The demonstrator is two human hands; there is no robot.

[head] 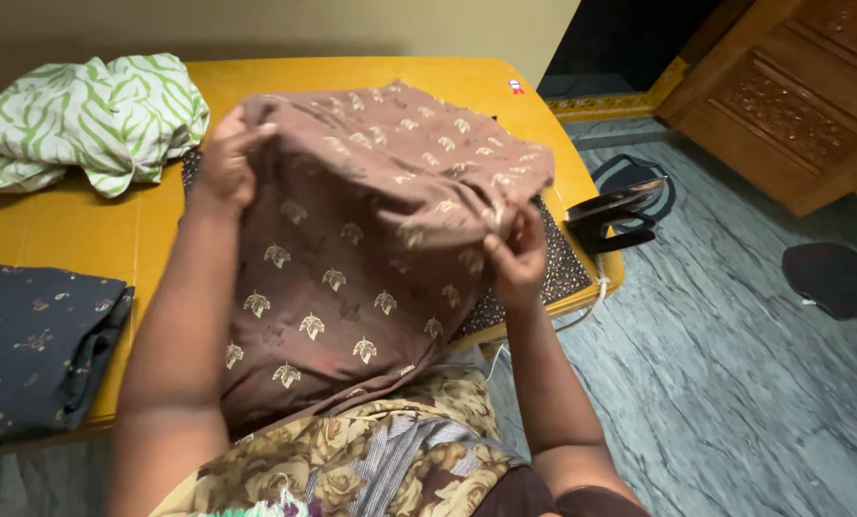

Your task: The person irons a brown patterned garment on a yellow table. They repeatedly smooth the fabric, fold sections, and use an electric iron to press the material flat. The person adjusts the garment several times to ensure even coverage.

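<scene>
I hold a brown cloth (361, 239) with small gold leaf motifs up in front of me, over the yellow table (84, 230). My left hand (225, 168) grips its upper left edge. My right hand (517, 257) pinches the cloth's right edge, lower and nearer to me. The cloth hangs down toward my lap and hides most of the dark patterned mat (563, 268) lying on the table beneath it.
A crumpled green-and-white striped cloth (93, 120) lies at the table's far left. A folded dark blue printed cloth (31, 349) sits at the near left edge. A black clothes iron (612, 218) rests at the table's right edge. Grey stone floor and a wooden door (792, 96) are at right.
</scene>
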